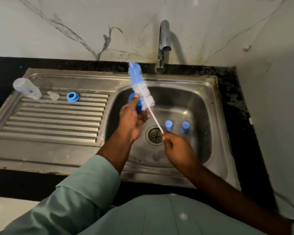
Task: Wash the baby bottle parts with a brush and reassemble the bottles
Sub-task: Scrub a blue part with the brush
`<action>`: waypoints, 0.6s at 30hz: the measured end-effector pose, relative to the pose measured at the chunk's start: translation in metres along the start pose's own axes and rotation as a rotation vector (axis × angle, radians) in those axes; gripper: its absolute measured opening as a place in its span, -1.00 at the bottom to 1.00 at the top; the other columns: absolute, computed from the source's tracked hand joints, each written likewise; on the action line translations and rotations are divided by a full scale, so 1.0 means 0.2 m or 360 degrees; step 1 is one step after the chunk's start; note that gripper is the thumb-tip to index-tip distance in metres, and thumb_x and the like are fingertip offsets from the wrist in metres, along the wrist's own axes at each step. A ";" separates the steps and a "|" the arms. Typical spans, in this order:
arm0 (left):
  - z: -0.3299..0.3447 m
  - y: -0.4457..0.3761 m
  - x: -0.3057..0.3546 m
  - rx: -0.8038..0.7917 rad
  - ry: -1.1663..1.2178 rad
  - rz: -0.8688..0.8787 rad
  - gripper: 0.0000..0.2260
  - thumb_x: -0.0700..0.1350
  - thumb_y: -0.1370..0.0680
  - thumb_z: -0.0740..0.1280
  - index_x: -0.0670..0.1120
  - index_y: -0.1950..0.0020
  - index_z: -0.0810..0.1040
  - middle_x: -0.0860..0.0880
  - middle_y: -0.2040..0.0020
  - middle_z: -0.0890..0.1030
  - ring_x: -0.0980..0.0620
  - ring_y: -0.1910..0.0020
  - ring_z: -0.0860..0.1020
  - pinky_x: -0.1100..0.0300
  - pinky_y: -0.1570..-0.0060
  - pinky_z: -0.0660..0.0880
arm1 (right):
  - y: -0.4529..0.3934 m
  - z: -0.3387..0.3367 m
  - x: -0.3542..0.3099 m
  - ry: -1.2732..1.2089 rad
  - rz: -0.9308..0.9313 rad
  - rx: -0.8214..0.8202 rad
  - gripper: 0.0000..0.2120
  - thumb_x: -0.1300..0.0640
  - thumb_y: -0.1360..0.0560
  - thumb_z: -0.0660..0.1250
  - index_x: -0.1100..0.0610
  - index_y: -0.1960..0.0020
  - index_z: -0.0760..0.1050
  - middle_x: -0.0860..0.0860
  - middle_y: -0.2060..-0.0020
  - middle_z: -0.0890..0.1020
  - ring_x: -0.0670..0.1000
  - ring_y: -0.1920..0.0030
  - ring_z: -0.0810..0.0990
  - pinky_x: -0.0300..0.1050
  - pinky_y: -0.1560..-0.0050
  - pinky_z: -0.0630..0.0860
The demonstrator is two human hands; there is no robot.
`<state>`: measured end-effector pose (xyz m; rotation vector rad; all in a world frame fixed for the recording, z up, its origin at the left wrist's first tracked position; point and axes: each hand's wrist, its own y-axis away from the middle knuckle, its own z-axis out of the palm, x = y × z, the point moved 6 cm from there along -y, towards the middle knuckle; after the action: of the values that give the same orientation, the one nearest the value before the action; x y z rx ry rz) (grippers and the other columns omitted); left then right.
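The steel sink (209,102) with its ribbed draining board (54,119) takes most of the view, and a chrome tap (163,46) stands at the wall behind the basin.

Over the basin the left hand (131,119) grips a blue bottle part (134,103); its fingers are curled around it and the thumb lies on top. What kind of part it is (a cap or a ring) I cannot tell, because the hand hides most of it.

The right hand (175,146) is lower, above the drain (154,135). Its fingers are closed in a pinch on the end of the thin white handle of the bottle brush (141,87). The brush rises at a slant from these fingertips up and to the left, and its white and blue bristles touch the blue part just beside the left thumb. The blue tip of the bristles points toward the wall.

Just beyond the right fingertips two blue caps (168,125) stand on the basin floor, side by side and a little apart.

Well to the left of the left hand, at the far edge of the draining board, a clear bottle (26,88) lies on its side. Between it and the left hand are a clear teat (53,95) and a blue screw ring (72,97), near each other.
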<state>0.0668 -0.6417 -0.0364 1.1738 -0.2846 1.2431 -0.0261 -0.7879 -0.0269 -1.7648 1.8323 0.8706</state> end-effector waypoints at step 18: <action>0.02 0.03 -0.07 0.0148 -0.0100 -0.0078 -0.58 0.11 -0.55 0.37 -0.14 -0.28 0.51 -0.15 0.01 0.62 0.00 0.24 0.59 0.14 0.32 0.58 | -0.01 0.00 -0.02 0.0083 0.0000 -0.0046 -0.77 0.08 -0.59 0.12 0.01 -0.13 0.53 0.06 0.08 0.67 0.13 0.05 0.62 -0.02 0.01 0.54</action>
<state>0.0576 -0.6531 -0.0412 1.2940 -0.2452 1.1887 -0.0246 -0.7853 -0.0251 -1.8215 1.8614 0.8627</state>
